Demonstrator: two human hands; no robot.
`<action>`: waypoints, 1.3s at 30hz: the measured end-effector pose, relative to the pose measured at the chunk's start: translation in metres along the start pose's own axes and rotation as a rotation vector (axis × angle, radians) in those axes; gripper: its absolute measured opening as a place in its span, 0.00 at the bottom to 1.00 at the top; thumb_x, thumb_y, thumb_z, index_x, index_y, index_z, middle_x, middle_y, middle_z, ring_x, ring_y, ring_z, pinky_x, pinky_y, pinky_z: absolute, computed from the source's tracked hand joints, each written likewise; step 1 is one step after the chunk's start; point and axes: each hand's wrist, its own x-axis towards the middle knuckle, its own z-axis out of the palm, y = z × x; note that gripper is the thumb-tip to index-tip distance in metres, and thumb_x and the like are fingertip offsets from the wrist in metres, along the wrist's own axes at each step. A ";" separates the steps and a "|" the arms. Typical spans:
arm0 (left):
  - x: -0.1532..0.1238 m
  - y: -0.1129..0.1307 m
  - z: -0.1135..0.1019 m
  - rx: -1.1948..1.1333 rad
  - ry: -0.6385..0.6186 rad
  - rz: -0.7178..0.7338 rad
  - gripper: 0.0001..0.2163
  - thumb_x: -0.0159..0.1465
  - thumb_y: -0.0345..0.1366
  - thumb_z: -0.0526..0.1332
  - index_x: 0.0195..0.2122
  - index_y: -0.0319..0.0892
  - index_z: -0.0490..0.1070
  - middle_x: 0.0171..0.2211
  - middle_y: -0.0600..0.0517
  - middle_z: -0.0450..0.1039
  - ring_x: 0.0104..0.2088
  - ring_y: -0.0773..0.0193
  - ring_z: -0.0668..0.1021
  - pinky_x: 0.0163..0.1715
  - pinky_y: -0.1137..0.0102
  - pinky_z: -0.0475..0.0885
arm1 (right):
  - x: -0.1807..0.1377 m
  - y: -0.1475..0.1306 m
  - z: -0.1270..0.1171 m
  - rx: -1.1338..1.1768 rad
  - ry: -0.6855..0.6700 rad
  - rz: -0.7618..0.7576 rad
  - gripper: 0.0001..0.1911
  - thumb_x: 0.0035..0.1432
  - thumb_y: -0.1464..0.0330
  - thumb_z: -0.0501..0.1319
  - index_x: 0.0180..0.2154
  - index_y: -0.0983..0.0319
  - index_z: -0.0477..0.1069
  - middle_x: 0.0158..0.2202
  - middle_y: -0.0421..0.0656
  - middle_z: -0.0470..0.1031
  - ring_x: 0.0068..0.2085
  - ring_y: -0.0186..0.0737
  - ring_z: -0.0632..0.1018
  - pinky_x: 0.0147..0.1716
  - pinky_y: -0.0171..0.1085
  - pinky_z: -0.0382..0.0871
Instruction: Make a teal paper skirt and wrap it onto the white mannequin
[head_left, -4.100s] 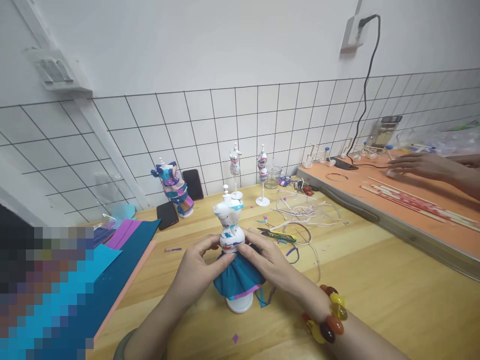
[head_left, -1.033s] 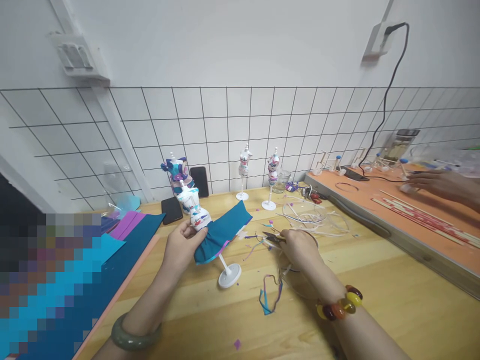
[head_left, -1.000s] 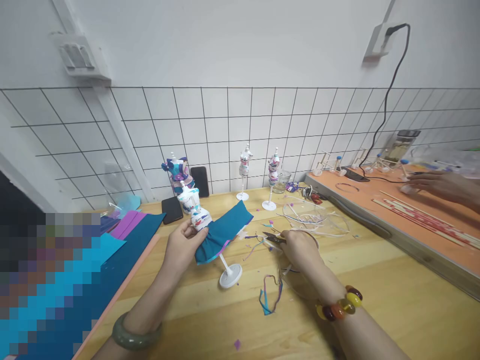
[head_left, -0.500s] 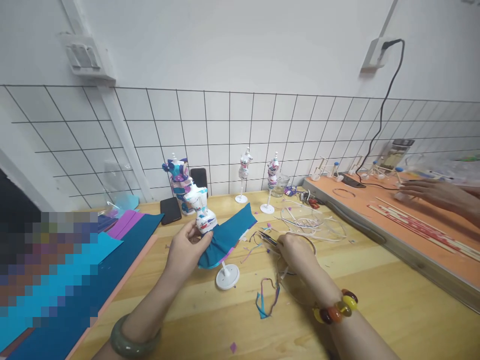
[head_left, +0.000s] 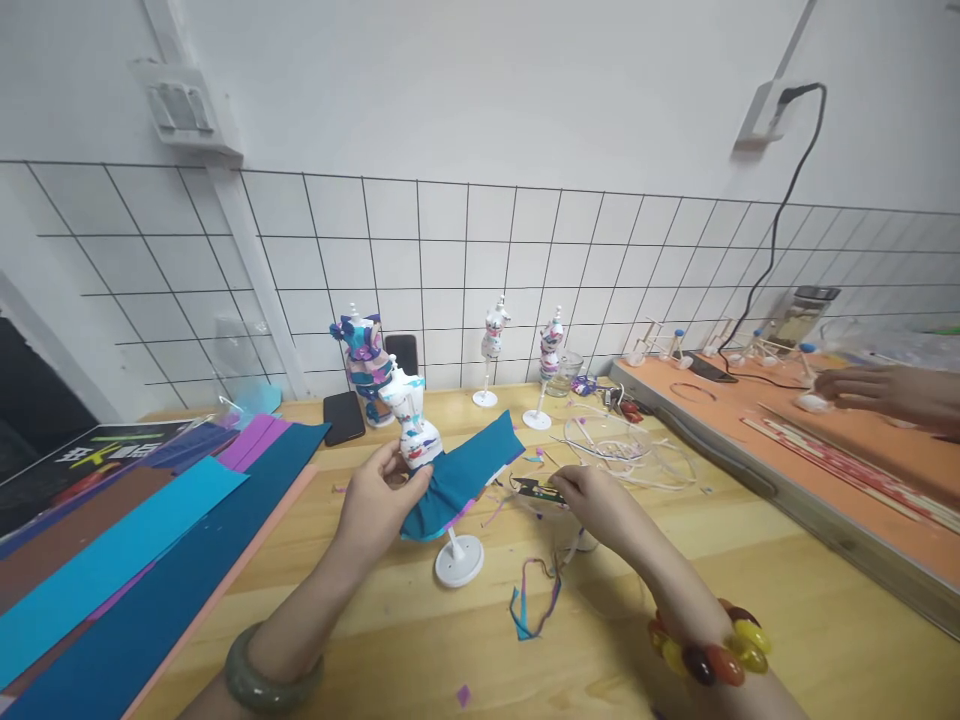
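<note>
My left hand [head_left: 380, 500] grips a small white dress form [head_left: 409, 405] at its waist, pinching the gathered top of a teal skirt strip [head_left: 472, 465]. The form leans left on its round white base [head_left: 460, 561]. One end of the strip sticks out free to the right, its underside edge purple. To the right of the strip, my right hand [head_left: 589, 495] is closed on a small dark pointed tool [head_left: 538, 489], its tips facing left; its exact kind is hard to make out. A thin teal and purple scrap [head_left: 534, 605] lies nearer me.
Several other dress forms [head_left: 495, 335] stand at the back. Coloured sheets [head_left: 142, 550] lie left, beside a phone [head_left: 343, 419]. Tangled clear cord [head_left: 615, 445] lies right of centre. Another person's hand [head_left: 877, 392] is over an orange worktop [head_left: 750, 405] with striped sticks [head_left: 832, 470].
My right hand has lifted slightly with the dark tool, which has turned flatter to the camera. My left hand keeps its hold on the form. The view has shifted a little.
</note>
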 end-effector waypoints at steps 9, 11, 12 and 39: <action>0.002 0.002 -0.007 0.007 0.063 0.064 0.20 0.50 0.38 0.65 0.44 0.40 0.70 0.43 0.45 0.76 0.45 0.53 0.75 0.43 0.65 0.70 | 0.009 0.008 0.010 0.112 0.020 -0.019 0.17 0.58 0.65 0.48 0.24 0.63 0.70 0.20 0.40 0.69 0.24 0.36 0.69 0.22 0.32 0.55; 0.003 0.002 -0.008 0.023 0.070 0.086 0.20 0.51 0.38 0.64 0.46 0.40 0.69 0.45 0.45 0.75 0.46 0.54 0.75 0.44 0.66 0.69 | 0.010 0.007 0.012 0.123 0.036 -0.013 0.17 0.58 0.65 0.48 0.25 0.63 0.70 0.21 0.40 0.70 0.24 0.37 0.69 0.23 0.32 0.56; 0.003 0.003 -0.008 0.038 0.084 0.099 0.20 0.52 0.38 0.64 0.46 0.41 0.69 0.45 0.45 0.74 0.45 0.55 0.75 0.44 0.66 0.69 | 0.010 0.007 0.013 0.119 0.045 0.001 0.17 0.58 0.66 0.48 0.23 0.63 0.70 0.20 0.41 0.70 0.23 0.37 0.69 0.23 0.32 0.55; 0.000 -0.001 -0.010 0.384 -0.003 0.201 0.27 0.57 0.38 0.59 0.58 0.47 0.55 0.50 0.48 0.69 0.47 0.57 0.72 0.47 0.63 0.66 | -0.008 -0.029 0.016 0.607 -0.122 -0.239 0.16 0.58 0.61 0.54 0.31 0.64 0.74 0.32 0.44 0.77 0.35 0.41 0.75 0.34 0.36 0.66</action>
